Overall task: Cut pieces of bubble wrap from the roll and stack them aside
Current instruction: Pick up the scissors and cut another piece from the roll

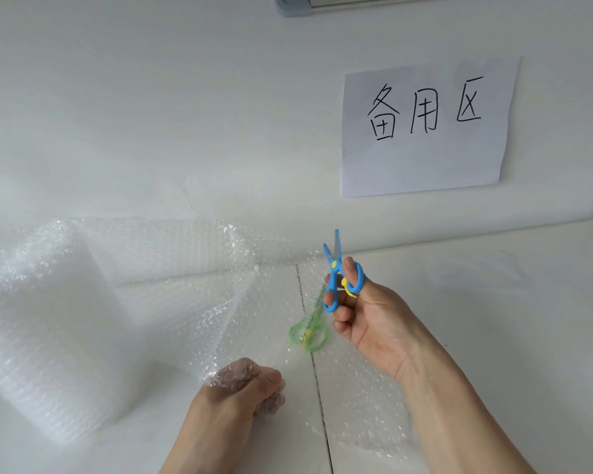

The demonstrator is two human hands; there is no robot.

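Note:
A big roll of clear bubble wrap (45, 323) stands at the left of the white table. Its loose sheet (226, 302) runs right across the table seam. My left hand (240, 391) pinches the sheet's near edge and lifts it. My right hand (367, 319) holds small blue scissors (339, 271) above the table, thumb and fingers through the loops, blades pointing up and slightly apart. The blades touch nothing. A second pair of scissors, green (308, 330), lies flat under the sheet.
A white paper sign (425, 128) with handwritten characters hangs on the wall at the right. A dark seam (319, 388) divides the white table (493, 302) into two tops. A grey fixture (322, 5) sits at the top edge.

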